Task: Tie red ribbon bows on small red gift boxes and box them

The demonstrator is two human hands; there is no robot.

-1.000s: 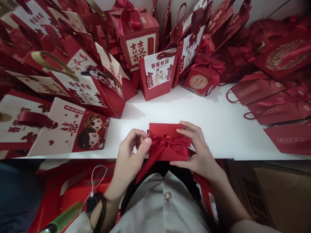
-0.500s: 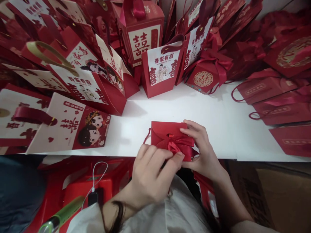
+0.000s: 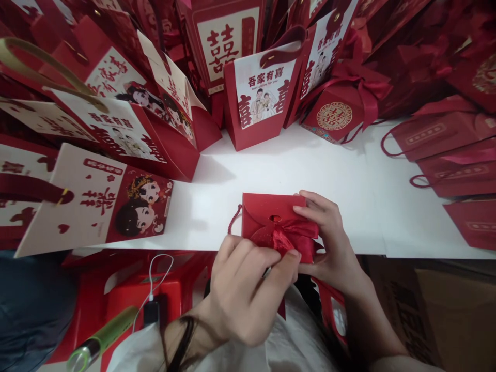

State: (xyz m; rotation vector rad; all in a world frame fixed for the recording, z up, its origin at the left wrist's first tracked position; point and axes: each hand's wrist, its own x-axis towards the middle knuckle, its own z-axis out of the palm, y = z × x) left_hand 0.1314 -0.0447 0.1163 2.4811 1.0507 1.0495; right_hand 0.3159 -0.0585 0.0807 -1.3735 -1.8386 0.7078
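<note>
A small red gift box [image 3: 258, 211] with a round hole in its top sits at the front edge of the white table. A shiny red ribbon bow [image 3: 298, 235] lies across its right side, and a twisted red cord [image 3: 233, 221] sticks out at the left. My left hand [image 3: 251, 284] is closed, its thumb and fingers pinching the ribbon at the box's near side. My right hand [image 3: 329, 237] grips the box from the right, fingers on the top edge and thumb below. The ribbon's lower end hangs beneath my left hand.
Red and white gift bags [image 3: 259, 103] stand along the back and left. A ribboned hexagonal box [image 3: 333, 116] is behind; flat red boxes [image 3: 457, 170] line the right. Below the table are a red stool [image 3: 170, 289], a power bank [image 3: 152, 311] with white cable, and a cardboard box [image 3: 453, 315].
The camera view has come closer to the table. Both hands keep their hold on the box and ribbon, with only a slight shift.
</note>
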